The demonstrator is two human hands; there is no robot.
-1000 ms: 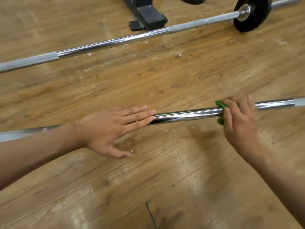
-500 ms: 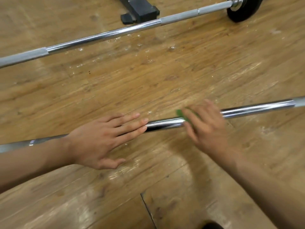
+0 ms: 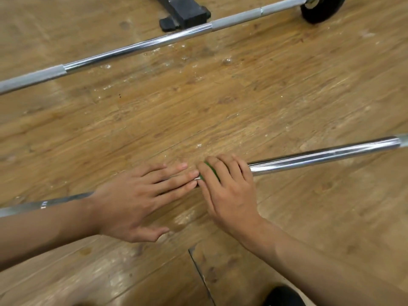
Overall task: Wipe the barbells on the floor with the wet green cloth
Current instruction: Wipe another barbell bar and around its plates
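Your left grip [image 3: 136, 199] lies flat on the near barbell [image 3: 320, 157], with the fingers straight, holding nothing. Your right grip [image 3: 229, 191] is clamped over the same bar just beside the left fingertips, its fingers curled down around the green cloth [image 3: 213, 172]. Only a thin strip of the cloth shows between the index and middle fingers, pressed against the chrome shaft. The near barbell lies on the wooden floor [image 3: 220, 102], running from lower left to upper right. The far barbell [image 3: 132, 48] lies roughly parallel to it and well apart, with a black plate [image 3: 320, 9] at its right end. A black foot [image 3: 185, 14] of some equipment stands just behind that bar. A dark round object [image 3: 282, 297] shows at the bottom edge; it cannot be identified.
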